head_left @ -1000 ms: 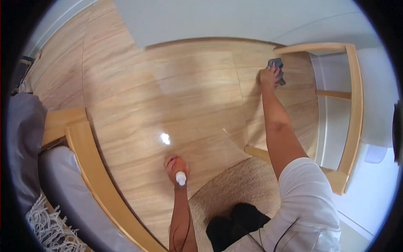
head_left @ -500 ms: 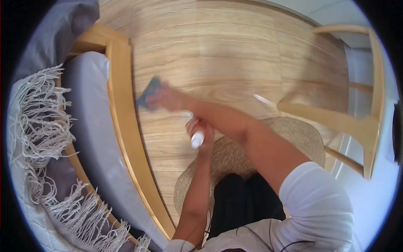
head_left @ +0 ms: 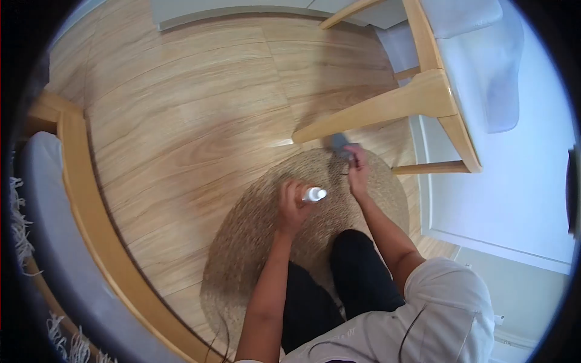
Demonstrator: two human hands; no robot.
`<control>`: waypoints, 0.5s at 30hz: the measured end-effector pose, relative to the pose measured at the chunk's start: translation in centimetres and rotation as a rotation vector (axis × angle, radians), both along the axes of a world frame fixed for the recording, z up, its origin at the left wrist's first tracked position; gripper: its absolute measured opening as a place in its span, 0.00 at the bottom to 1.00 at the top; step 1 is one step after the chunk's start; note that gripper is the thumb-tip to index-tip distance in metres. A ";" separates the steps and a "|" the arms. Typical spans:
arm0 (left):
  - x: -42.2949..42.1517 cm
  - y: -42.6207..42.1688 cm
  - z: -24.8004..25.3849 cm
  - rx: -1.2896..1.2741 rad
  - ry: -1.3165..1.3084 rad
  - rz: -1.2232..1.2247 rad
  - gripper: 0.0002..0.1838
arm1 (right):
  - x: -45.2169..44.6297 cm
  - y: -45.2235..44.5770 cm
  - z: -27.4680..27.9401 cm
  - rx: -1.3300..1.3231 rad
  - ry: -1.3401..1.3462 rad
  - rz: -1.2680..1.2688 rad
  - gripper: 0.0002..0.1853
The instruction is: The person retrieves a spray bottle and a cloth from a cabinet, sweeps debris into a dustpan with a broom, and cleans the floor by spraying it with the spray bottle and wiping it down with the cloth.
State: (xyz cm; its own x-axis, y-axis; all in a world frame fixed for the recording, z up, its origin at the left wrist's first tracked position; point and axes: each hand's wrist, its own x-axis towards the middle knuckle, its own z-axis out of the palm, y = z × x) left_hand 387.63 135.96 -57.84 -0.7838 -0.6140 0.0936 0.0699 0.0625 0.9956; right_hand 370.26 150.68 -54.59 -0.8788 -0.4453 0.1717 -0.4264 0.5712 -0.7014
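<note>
Wrapped round an orange bottle with a white top (head_left: 314,194), my left hand (head_left: 292,206) is above the round woven mat (head_left: 242,254). Farther right, my right hand (head_left: 358,166) grips a grey cloth (head_left: 341,144), slightly blurred, near the mat's far edge. The cloth is close to the foot of a wooden chair leg (head_left: 363,115). From this view I cannot tell whether the cloth touches the mat.
Wood-look floor (head_left: 175,121) stretches ahead and left. A wooden frame with a grey cushion (head_left: 66,212) and white fringe runs along the left. The chair (head_left: 433,91) stands at the upper right by a white wall. A pale cabinet base (head_left: 230,12) is at the top.
My right hand has swung with the cloth from the left frame across to the chair leg at the right. The view has shifted, and my left hand with the bottle is now over the mat.
</note>
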 end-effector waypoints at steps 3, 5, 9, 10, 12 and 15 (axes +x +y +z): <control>-4.7 1.8 -1.2 -0.005 0.066 -0.212 0.27 | -9.6 4.1 -6.4 0.072 -0.054 -0.362 0.23; -6.9 2.7 -1.6 -0.019 0.035 -0.305 0.27 | -17.0 3.6 -10.7 0.292 -0.136 -0.687 0.26; -9.5 4.5 -3.9 -0.003 0.098 -0.238 0.28 | -24.1 -13.7 -11.0 0.417 0.185 -0.223 0.20; -10.3 4.8 -4.1 -0.022 0.112 -0.191 0.28 | -23.8 -17.1 -11.5 0.177 0.271 0.116 0.24; -11.2 5.6 -4.6 -0.025 0.121 -0.129 0.28 | -20.6 -22.7 -9.2 0.159 0.167 0.587 0.23; -11.7 5.4 -5.4 0.135 0.109 -0.105 0.29 | -17.6 -25.3 -7.2 0.255 0.260 1.281 0.21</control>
